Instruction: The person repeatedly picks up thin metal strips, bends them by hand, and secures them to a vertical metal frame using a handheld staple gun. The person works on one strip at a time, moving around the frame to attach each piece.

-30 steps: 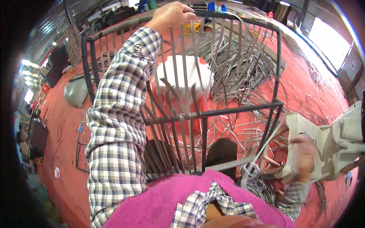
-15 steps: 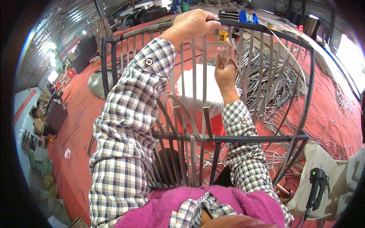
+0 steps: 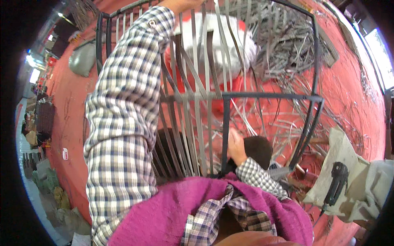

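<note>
Head view: left hand (image 3: 180,3) reaches up to the top rail of the dark metal frame (image 3: 271,97), its grip cut off, cannot tell. Right hand (image 3: 236,145), fingers pressed together, rests against a vertical bar low down. Thin grey strips (image 3: 197,119) stand inside the frame.

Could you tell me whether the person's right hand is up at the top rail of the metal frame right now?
No, the right hand is low, at the foot of the metal frame, beside its dark upright bar.
</note>
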Tool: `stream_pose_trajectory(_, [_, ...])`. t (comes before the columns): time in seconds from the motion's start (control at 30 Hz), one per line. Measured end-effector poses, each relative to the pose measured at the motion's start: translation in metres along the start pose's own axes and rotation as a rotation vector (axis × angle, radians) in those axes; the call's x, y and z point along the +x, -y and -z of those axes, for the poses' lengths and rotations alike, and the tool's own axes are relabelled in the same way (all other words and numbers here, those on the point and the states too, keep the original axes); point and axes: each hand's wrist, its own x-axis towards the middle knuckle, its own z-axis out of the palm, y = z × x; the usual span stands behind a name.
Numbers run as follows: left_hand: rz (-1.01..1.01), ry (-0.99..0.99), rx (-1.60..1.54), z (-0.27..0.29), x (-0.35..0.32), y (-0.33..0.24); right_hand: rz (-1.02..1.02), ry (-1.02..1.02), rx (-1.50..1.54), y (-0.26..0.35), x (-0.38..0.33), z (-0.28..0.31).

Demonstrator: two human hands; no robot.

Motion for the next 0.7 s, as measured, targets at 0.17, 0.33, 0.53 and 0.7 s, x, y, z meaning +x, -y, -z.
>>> stream_pose_trajectory(0.17, [0.072,-0.065,0.071,-0.048,-0.016,0.013,-0.145,0.013,-0.020,-0.012,-0.087,-0.004])
stream_pose_trajectory(0.33, [-0.004,-0.132,-0.280,-0.048,-0.037,-0.008,-0.201,-0.006,0.040,-0.008,-0.067,-0.018])
stream_pose_trajectory(0.53, [-0.738,0.172,-0.373,-0.064,-0.122,-0.121,-0.290,0.015,0.121,-0.017,-0.057,-0.022])
stream_pose_trajectory(0.7, [-0.718,0.998,0.047,-0.098,-0.184,-0.170,-0.312,0.028,0.016,-0.018,-0.058,-0.020])
